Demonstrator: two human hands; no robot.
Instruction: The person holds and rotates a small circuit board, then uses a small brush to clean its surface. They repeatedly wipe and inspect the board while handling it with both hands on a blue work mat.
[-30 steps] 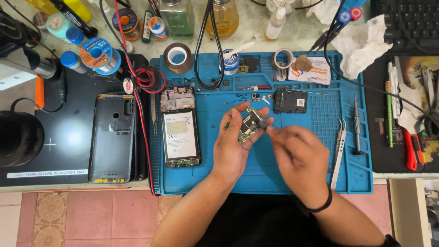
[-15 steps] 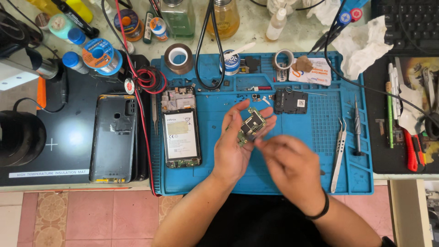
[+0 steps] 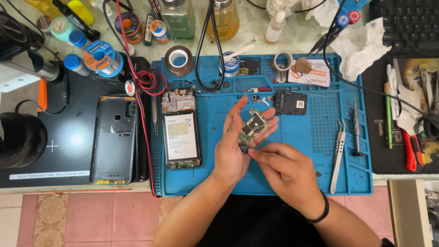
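From my feed, the open phone (image 3: 181, 138) with its white-labelled battery lies left of my left hand (image 3: 238, 144), which cradles the small green circuit board (image 3: 252, 126) over the blue mat (image 3: 315, 137). My right hand (image 3: 286, 171) pinches its lower corner; that part is hidden from me.

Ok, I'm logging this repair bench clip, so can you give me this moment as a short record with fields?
setting: blue work mat on a cluttered bench
left hand: left hand holds a small green circuit board up over the mat
right hand: right hand pinches at the board's lower end, fingertips touching it
left of hands: opened phone with its battery showing; black back cover on the dark mat
right of hands: tweezers, screwdriver
behind: tape rolls, bottles
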